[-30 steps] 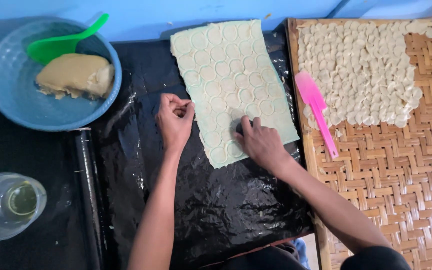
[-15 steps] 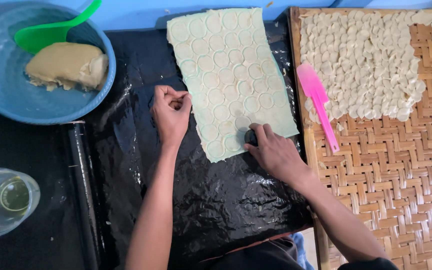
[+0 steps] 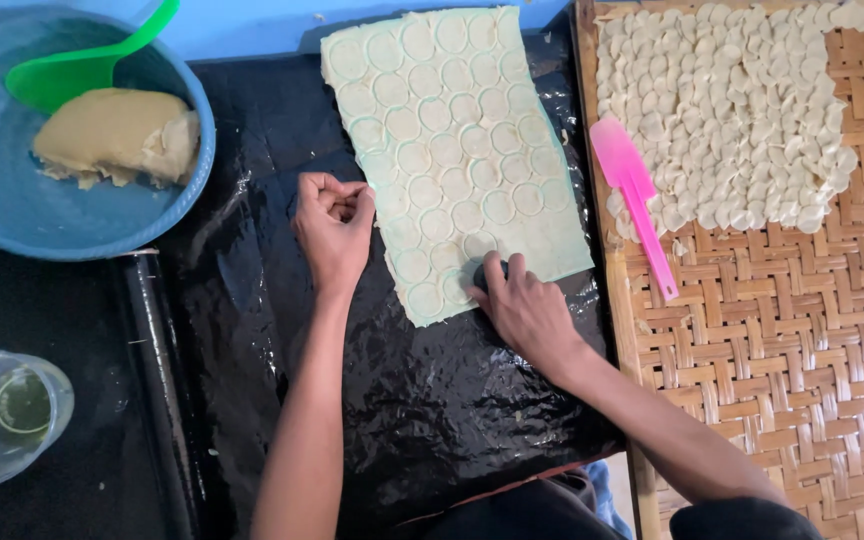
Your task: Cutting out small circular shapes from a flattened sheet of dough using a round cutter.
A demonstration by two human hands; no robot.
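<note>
The right hand (image 3: 527, 310), clamped on a small dark cutter (image 3: 482, 272), has shifted nearer along the dough sheet (image 3: 452, 150), leaving few uncut spots, while the left hand (image 3: 334, 225) stays loosely curled, empty.

Glossy black plastic sheet (image 3: 252, 330) spread over the work surface, crinkled and catching soft light from above, strip of blue surface (image 3: 252, 30) along the far edge, woven bamboo tray (image 3: 782, 380) at the right
</note>
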